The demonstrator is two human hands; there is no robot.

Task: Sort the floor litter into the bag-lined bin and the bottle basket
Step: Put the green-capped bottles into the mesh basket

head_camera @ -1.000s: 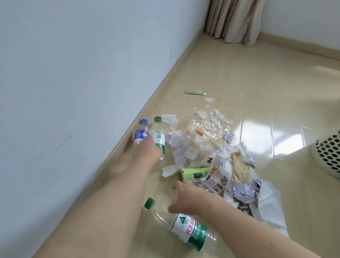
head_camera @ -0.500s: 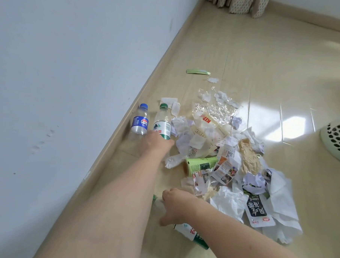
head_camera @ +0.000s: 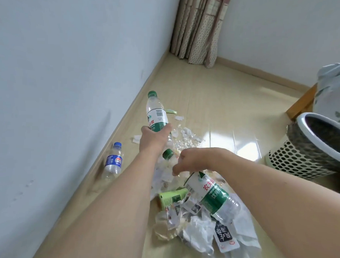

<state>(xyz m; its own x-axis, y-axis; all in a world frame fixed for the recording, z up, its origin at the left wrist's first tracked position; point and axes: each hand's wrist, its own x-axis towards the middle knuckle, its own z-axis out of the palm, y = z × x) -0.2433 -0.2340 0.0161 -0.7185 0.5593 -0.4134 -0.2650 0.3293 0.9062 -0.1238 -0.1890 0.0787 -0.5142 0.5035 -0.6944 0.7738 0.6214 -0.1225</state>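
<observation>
Bottles now lifted off floor: small green-cap bottle (head_camera: 156,112) gripped by left hand (head_camera: 153,137), large green-label bottle (head_camera: 209,191) by right hand (head_camera: 191,161). Perforated basket (head_camera: 292,161) near right; Pepsi bottle (head_camera: 113,161) left by wall, paper litter (head_camera: 190,227) unsorted.

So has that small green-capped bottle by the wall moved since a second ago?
Yes. The left hand has lifted the small green-capped clear plastic bottle off the floor, away from the blue-capped bottle standing by the wall.
</observation>
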